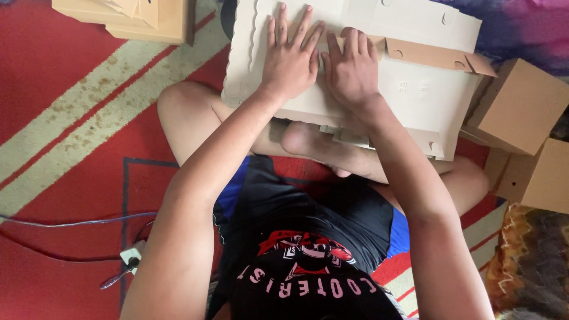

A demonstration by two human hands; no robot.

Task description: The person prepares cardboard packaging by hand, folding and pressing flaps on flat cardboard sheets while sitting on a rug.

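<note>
Nearest the camera, the person's black shirt with a red and white print fills the lower middle of the view, with blue-trimmed shorts beneath it. The person sits cross-legged on a red rug with cream stripes, a bare foot tucked up just under the work. To the lower left a thin cable runs across the rug to a small white plug.

Further out, a flat white cardboard box blank rests across the person's legs. The left hand lies palm down on it with fingers spread, grasping nothing, only pressing. The right hand lies flat just beside it, the two almost touching, its fingertips at a folded flap whose brown underside shows; it too grips nothing.

Beyond, to the right, folded brown cardboard boxes stand on the floor. At the top left lies a stack of tan cardboard.
</note>
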